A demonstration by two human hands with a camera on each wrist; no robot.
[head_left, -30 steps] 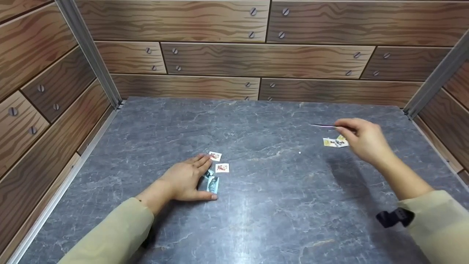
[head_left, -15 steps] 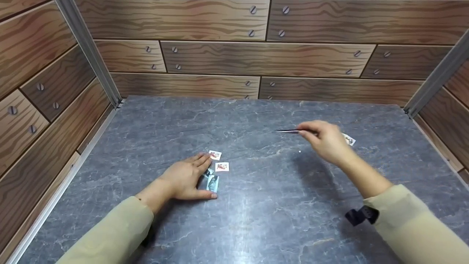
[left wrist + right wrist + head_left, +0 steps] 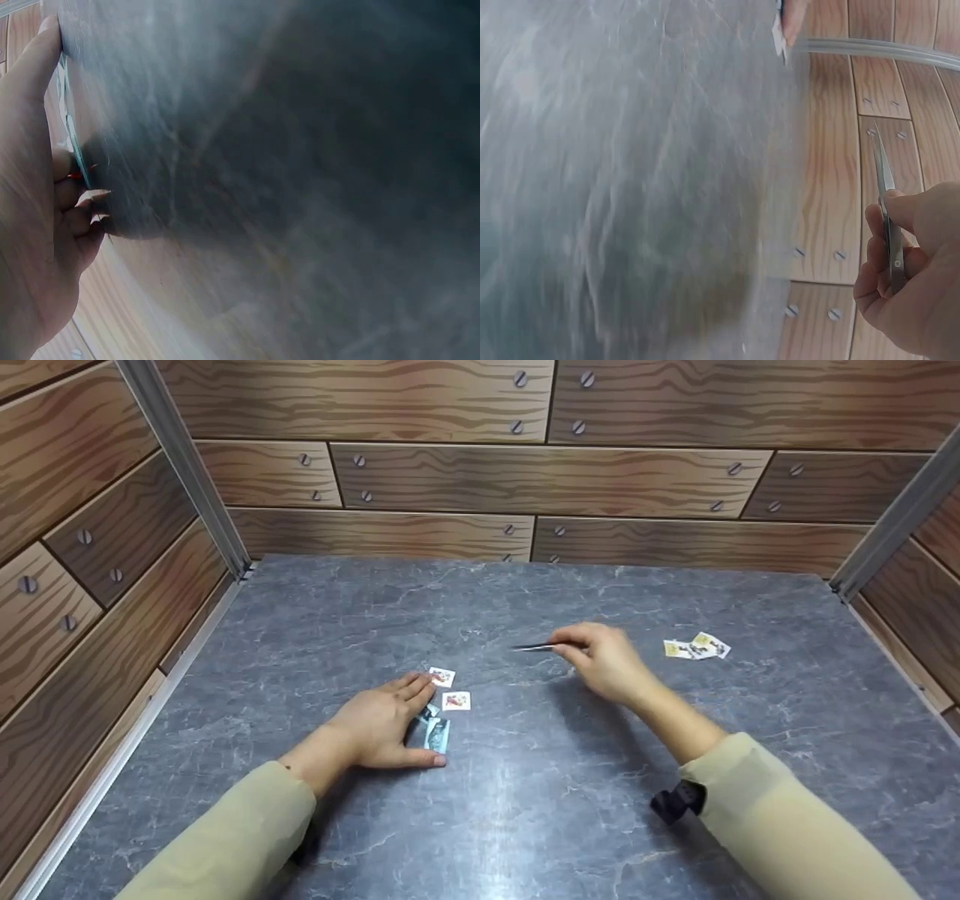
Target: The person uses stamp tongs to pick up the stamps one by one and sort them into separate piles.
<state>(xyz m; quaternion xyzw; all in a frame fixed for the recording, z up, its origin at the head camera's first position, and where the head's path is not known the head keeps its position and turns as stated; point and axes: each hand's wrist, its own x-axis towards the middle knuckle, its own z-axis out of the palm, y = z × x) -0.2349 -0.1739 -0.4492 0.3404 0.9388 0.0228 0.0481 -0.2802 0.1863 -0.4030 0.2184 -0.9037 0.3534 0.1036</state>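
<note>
My right hand (image 3: 604,660) pinches a pair of metal tweezers (image 3: 889,214) between thumb and fingers, held above the table with the slim tips pointing left. In the right wrist view nothing shows between the tips. Flat on the table lies my left hand (image 3: 379,727), thumb spread and fingers extended. Beside its fingertips are two small white paper pieces with red prints, an upper piece (image 3: 444,678) and a lower piece (image 3: 456,702). Two teal paper pieces sit between its thumb and fingers: a taller piece (image 3: 436,735) and a smaller piece (image 3: 429,712) partly covered by the hand.
On the right of the grey marbled table (image 3: 517,795) lie several small yellow-and-white paper pieces (image 3: 697,646), overlapping one another. Wood-patterned walls (image 3: 435,480) with metal corner posts (image 3: 187,472) enclose the table at the back and both sides.
My right hand has moved left with the tweezers, away from the yellow-and-white pieces, which now show uncovered, and toward the red-printed pieces. The left hand has stayed in place.
</note>
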